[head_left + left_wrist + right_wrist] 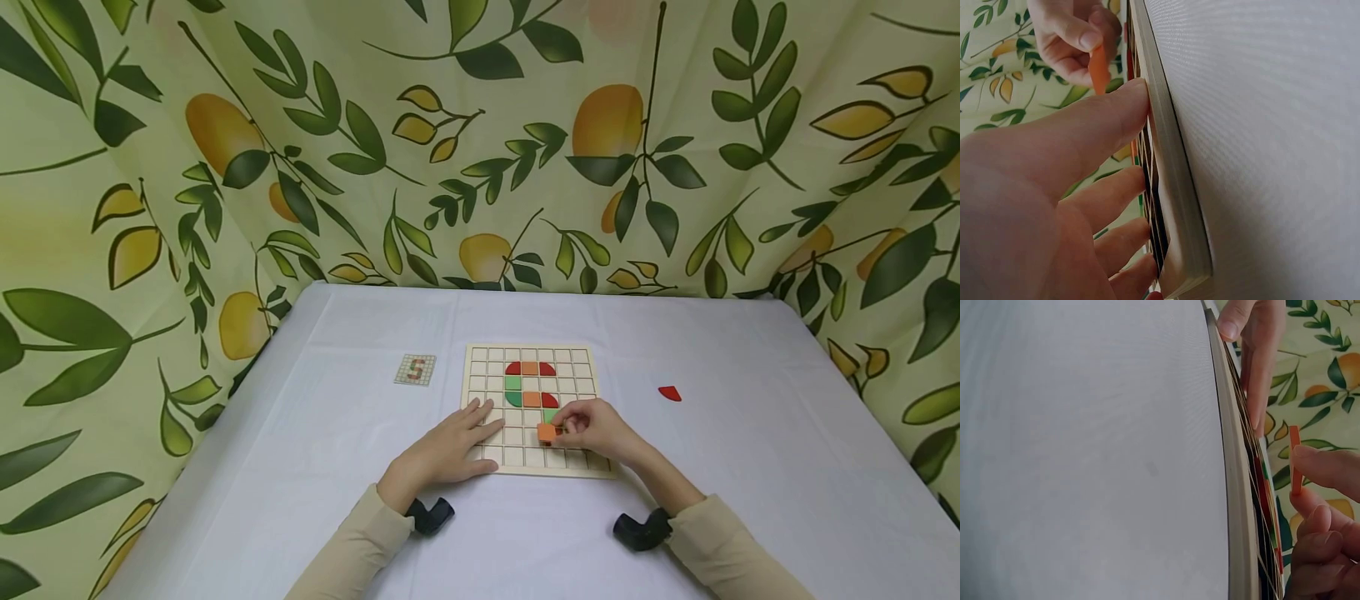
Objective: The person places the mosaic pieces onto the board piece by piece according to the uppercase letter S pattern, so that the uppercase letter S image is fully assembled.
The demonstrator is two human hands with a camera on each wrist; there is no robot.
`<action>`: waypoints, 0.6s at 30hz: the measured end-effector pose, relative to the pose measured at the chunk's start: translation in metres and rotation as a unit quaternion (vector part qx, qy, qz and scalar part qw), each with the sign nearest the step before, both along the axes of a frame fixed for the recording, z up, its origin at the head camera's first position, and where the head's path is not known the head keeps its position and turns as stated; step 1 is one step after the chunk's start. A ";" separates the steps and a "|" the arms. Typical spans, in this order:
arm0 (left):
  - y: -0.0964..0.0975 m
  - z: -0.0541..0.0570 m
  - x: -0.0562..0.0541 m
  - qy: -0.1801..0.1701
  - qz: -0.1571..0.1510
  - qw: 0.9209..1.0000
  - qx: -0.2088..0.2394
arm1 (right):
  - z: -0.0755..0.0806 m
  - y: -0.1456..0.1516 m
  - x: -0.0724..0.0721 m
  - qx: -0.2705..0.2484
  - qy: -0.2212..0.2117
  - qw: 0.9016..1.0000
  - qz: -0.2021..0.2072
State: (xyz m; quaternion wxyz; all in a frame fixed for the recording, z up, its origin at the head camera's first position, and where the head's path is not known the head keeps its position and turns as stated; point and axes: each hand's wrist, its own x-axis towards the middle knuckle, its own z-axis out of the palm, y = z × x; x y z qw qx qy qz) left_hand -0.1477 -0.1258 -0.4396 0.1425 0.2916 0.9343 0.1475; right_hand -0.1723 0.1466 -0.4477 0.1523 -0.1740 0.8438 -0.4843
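A wooden grid board [480, 358] lies on the table with red, orange and green tiles set in several cells. My left hand [454, 442] rests on its lower left part with fingers spread; in the left wrist view the thumb [1104, 115] touches the board's edge [1175, 162]. Over the lower right of the grid, my right hand [596, 429] pinches an orange square tile [547, 432] between thumb and finger. The right wrist view shows this tile [1295, 459] edge-on, above the board surface. A green tile [551, 414] beside those fingers is partly hidden.
A small pattern card [416, 369] with an S-like figure lies left of the board. One loose red curved-edge tile [670, 393] is to the right. White cloth [337, 400] covers the table, and a leaf-patterned curtain [480, 167] hangs behind it.
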 end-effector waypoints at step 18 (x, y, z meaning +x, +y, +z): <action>0.000 0.000 0.000 -0.003 0.001 1.000 -0.001 | -0.002 -0.013 0.001 0.030 0.031 0.999 -0.007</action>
